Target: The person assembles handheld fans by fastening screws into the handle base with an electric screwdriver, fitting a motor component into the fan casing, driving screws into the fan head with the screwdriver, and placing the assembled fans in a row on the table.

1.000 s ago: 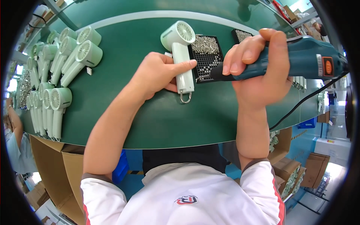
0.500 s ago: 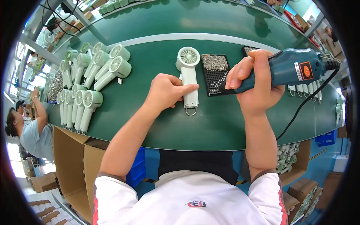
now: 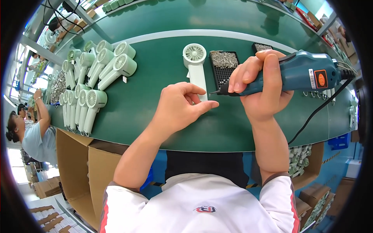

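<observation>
Head camera: a pale green handheld fan (image 3: 196,72) lies on the green table (image 3: 155,73) toward twelve o'clock, its round grille facing up and its handle running toward a point between five and six. The left hand (image 3: 176,108) comes in from seven o'clock and covers the foot of the handle. Its thumb and forefinger stand parted, the thumb reaching across toward three o'clock; whether the curled fingers press on the handle, I cannot tell.

The right hand (image 3: 261,101), between two and three o'clock, is wrapped firmly around a blue-green power screwdriver (image 3: 301,73). The tool's dark nose (image 3: 222,90) points between eight and nine, its thin bit ending near the foot of the handle, above the left thumb; contact cannot be made out. The two hands are apart from each other.

At three o'clock from the fan, just beside it, sits a black gridded tray (image 3: 222,73) with small silvery pieces heaped at its far end. A smaller dark tray (image 3: 255,47) is at two o'clock from that one. More fans lie in an upper cluster (image 3: 105,57) at ten o'clock and a lower cluster (image 3: 82,98) at nine. An open cardboard box (image 3: 101,178) stands at eight o'clock, and a co-worker in a light blue top (image 3: 40,141) shows between eight and nine.
</observation>
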{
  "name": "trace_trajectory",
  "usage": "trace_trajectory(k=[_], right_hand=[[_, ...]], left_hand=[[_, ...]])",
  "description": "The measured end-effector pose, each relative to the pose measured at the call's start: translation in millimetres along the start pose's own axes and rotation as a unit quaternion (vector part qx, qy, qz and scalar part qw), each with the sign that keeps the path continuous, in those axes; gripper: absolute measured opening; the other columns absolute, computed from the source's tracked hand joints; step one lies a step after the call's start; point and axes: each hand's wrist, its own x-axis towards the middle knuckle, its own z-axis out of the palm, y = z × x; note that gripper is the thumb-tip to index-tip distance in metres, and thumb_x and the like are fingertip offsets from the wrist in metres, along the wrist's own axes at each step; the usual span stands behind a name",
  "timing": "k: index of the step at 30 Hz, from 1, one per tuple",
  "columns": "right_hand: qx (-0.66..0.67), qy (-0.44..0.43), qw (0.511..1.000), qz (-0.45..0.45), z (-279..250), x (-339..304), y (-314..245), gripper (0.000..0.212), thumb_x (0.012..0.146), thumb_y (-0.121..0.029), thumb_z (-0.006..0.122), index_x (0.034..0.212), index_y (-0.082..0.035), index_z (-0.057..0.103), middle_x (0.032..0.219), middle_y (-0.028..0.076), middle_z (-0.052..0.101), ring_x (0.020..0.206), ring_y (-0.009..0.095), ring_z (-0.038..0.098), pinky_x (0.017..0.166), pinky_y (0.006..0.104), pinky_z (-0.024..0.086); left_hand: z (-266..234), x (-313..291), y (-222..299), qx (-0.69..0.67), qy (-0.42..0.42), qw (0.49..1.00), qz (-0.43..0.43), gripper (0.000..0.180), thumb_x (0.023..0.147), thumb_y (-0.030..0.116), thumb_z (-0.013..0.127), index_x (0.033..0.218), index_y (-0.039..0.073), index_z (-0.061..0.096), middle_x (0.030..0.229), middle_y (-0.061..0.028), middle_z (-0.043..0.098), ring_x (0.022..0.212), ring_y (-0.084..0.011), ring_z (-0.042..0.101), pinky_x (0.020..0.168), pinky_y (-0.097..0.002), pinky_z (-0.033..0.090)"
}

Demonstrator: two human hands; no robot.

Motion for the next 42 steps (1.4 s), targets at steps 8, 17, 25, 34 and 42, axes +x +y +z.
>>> trace_trajectory(k=[8,17,25,34,42], right_hand=[[0.005,-0.015,1.000,0.012,2,-4,0,0.026,0.109,-0.019,0.045,0.113,0.000,0.061,0.065,0.008,0.055,0.046,0.018,0.052,0.040,0.0351,0.049],[-0.011,-0.013,0.999,0.027,3,-2,-2,0.028,0.109,-0.023,0.044,0.114,-0.001,0.061,0.064,0.007,0.053,0.046,0.017,0.051,0.040,0.0348,0.048],[0.061,0.035,0.997,0.036,7,0,-4,0.014,0.101,-0.009,0.060,0.101,0.005,0.062,0.063,0.011,0.061,0.042,0.017,0.054,0.041,0.0348,0.051],[0.064,0.038,0.996,0.043,6,1,-5,0.016,0.102,-0.011,0.060,0.101,0.004,0.062,0.063,0.011,0.061,0.043,0.017,0.054,0.042,0.0347,0.052],[0.051,0.037,0.997,0.043,6,3,-5,0.016,0.101,-0.011,0.060,0.101,0.005,0.062,0.063,0.011,0.061,0.042,0.017,0.054,0.041,0.0344,0.051]], left_hand=[[13,-2,-12,-0.066,0.018,0.998,0.014,0.015,0.084,0.010,0.086,0.092,-0.001,0.080,0.077,-0.0011,0.070,0.067,-0.0056,0.061,0.060,-0.0227,0.048],[11,1,-15,-0.089,0.012,0.995,0.035,0.011,0.085,0.005,0.083,0.096,0.003,0.082,0.077,-0.0025,0.067,0.067,-0.0085,0.061,0.061,-0.0256,0.048],[10,3,-14,-0.098,-0.004,0.995,0.026,0.015,0.087,0.003,0.080,0.101,0.007,0.083,0.080,-0.0021,0.067,0.072,-0.0089,0.061,0.064,-0.0257,0.047],[12,4,-18,-0.096,-0.010,0.995,0.040,0.016,0.086,0.004,0.081,0.101,0.009,0.084,0.076,-0.0014,0.064,0.069,-0.0092,0.056,0.062,-0.0265,0.046],[12,4,-18,-0.097,-0.004,0.994,0.045,0.017,0.085,0.005,0.082,0.101,0.009,0.083,0.075,-0.0014,0.063,0.069,-0.0097,0.056,0.062,-0.0267,0.044]])
